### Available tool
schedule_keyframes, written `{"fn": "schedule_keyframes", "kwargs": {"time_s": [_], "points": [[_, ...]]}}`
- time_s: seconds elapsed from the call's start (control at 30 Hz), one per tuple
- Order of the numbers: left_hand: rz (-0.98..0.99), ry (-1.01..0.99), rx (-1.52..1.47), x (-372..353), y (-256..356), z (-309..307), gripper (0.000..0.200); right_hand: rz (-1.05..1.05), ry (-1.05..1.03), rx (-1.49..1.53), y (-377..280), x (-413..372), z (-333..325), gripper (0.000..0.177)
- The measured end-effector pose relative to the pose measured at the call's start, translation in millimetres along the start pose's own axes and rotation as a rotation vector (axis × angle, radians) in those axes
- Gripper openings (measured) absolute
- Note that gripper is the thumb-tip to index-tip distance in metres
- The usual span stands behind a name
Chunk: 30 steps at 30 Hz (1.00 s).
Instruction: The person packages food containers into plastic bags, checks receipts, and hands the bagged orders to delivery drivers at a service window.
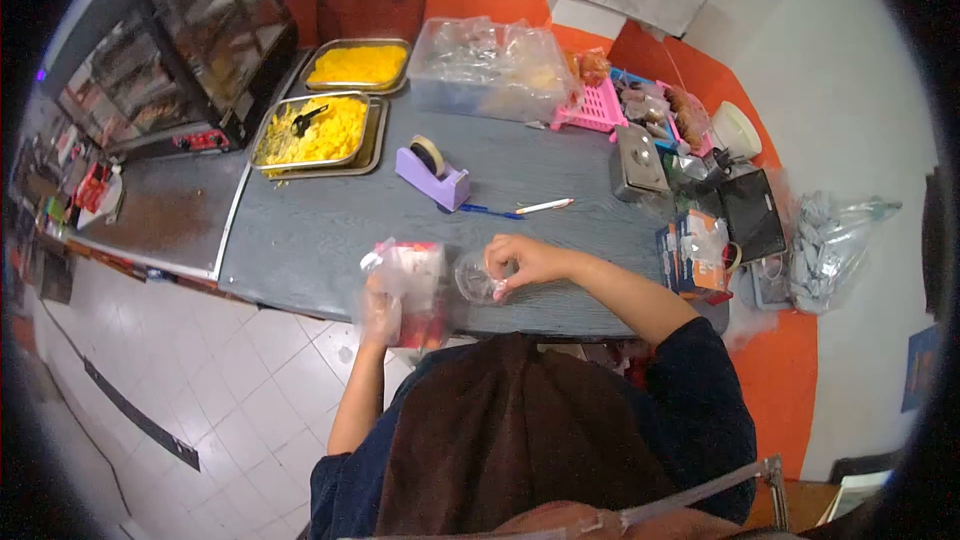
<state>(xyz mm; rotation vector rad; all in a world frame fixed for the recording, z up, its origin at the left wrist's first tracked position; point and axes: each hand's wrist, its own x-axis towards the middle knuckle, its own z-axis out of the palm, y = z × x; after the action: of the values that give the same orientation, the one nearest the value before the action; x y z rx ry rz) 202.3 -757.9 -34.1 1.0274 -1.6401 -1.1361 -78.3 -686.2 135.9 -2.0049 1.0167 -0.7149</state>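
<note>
plastic container (469, 279), clear, round, shiny, in right hand (522, 264)

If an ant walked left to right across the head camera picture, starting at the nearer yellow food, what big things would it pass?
Nearer yellow food → purple tape dispenser → right hand → metal container → white tub → clear plastic bag.
</note>
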Motion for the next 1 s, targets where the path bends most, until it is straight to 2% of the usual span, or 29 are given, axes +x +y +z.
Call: {"fn": "schedule_keyframes", "kwargs": {"time_s": [0.03, 0.1, 0.13, 0.17, 0.23, 0.27, 0.3, 0.33, 0.37, 0.4, 0.43, 0.47, 0.57, 0.6, 0.63, 0.67, 0.7, 0.77, 0.8, 0.83, 0.87, 0.9, 0.93, 0.97, 1.0], "points": [[0.012, -0.023, -0.002, 5.3, 30.0, 3.7, 0.043, 0.065, 0.014, 0.026, -3.1, -4.7, -1.7, 0.027], [-0.027, -0.218, -0.01, 11.3, 86.4, 16.8, 0.047, 0.15, 0.068, 0.041, -6.1, -18.8, -6.8, 0.033], [-0.018, -0.166, 0.115, 16.1, 79.1, 30.5, 0.051, 0.093, 0.138, -0.113, -5.7, -27.5, -9.3, 0.036], [0.002, -0.206, 0.107, 19.6, 73.7, 41.2, 0.051, 0.041, 0.206, -0.271, -5.0, -37.6, -11.8, 0.039], [-0.193, -0.366, 0.104, 28.8, 96.8, 63.2, 0.05, 0.085, 0.358, -0.381, -0.7, -61.4, -14.8, 0.041], [-0.17, -0.408, 0.102, 29.5, 90.3, 80.2, 0.05, 0.104, 0.471, -0.478, 0.5, -74.5, -16.2, 0.044], [-0.282, -0.401, -0.154, 27.7, 74.9, 99.7, 0.042, 0.129, 0.506, -0.496, 0.1, -87.5, -16.6, 0.044], [-0.401, -0.391, -0.407, 29.4, 75.0, 117.3, 0.034, 0.332, 0.699, -0.271, -0.8, -100.1, -17.2, 0.043], [-0.388, -0.432, -0.405, 32.0, 75.1, 133.1, 0.034, 0.52, 0.887, -0.029, -2.4, -112.6, -19.3, 0.043], [-0.534, -0.487, -0.525, 34.5, 82.6, 150.1, 0.036, 0.528, 0.923, -0.043, -6.4, -125.6, -25.5, 0.043], [-0.688, -0.537, -0.638, 35.7, 91.6, 166.6, 0.039, 0.654, 1.044, 0.171, -12.6, -138.8, -31.7, 0.042], [-0.678, -0.571, -0.632, 35.5, 101.9, 183.6, 0.039, 0.768, 1.156, 0.394, -17.2, -151.9, -37.6, 0.041], [-0.663, -0.602, -0.652, 28.4, 126.8, 231.0, 0.034, 0.742, 1.313, 0.341, 6.4, -204.2, -40.8, 0.039], [-0.776, -0.596, -0.792, 27.0, 130.1, 246.5, 0.032, 0.742, 1.337, 0.341, 6.5, -219.5, -42.2, 0.039], [-0.891, -0.582, -0.931, 25.9, 132.8, 259.3, 0.031, 0.732, 1.268, 0.229, 6.6, -233.9, -43.2, 0.037], [-0.893, -0.598, -0.922, 24.4, 134.7, 268.4, 0.031, 0.722, 1.193, 0.118, 7.3, -245.9, -43.8, 0.034], [-0.926, -0.627, -0.915, 23.0, 141.7, 273.3, 0.032, 0.725, 1.207, 0.119, 7.6, -253.4, -42.1, 0.034], [-0.962, -0.653, -0.898, 22.4, 151.7, 280.4, 0.032, 0.354, 1.132, 0.054, 9.7, -264.8, -37.9, 0.027], [-0.948, -0.724, -0.751, 24.1, 154.2, 281.6, 0.032, 0.353, 1.137, 0.063, 1.1, -266.8, -39.9, 0.027], [-0.932, -0.787, -0.602, 25.5, 157.2, 281.5, 0.032, 0.539, 1.071, -0.358, -17.5, -264.6, -44.4, 0.018], [-0.934, -0.778, -0.59, 24.4, 165.2, 280.9, 0.032, 0.71, 0.965, -0.776, -30.4, -262.7, -48.6, 0.012], [-0.875, -0.79, -0.574, 21.5, 175.5, 279.6, 0.032, 0.704, 0.968, -0.757, -35.0, -261.9, -50.8, 0.012], [-0.82, -0.799, -0.555, 20.4, 180.4, 277.2, 0.032, 0.669, 1.006, -0.866, -37.5, -260.7, -52.3, 0.009], [-0.828, -0.783, -0.538, 22.0, 173.4, 277.7, 0.032, 0.631, 1.043, -0.975, -35.1, -259.3, -53.4, 0.007], [-0.772, -0.776, -0.554, 23.0, 159.6, 279.0, 0.028, 0.626, 1.044, -0.947, -27.4, -257.7, -53.7, 0.007]]}}
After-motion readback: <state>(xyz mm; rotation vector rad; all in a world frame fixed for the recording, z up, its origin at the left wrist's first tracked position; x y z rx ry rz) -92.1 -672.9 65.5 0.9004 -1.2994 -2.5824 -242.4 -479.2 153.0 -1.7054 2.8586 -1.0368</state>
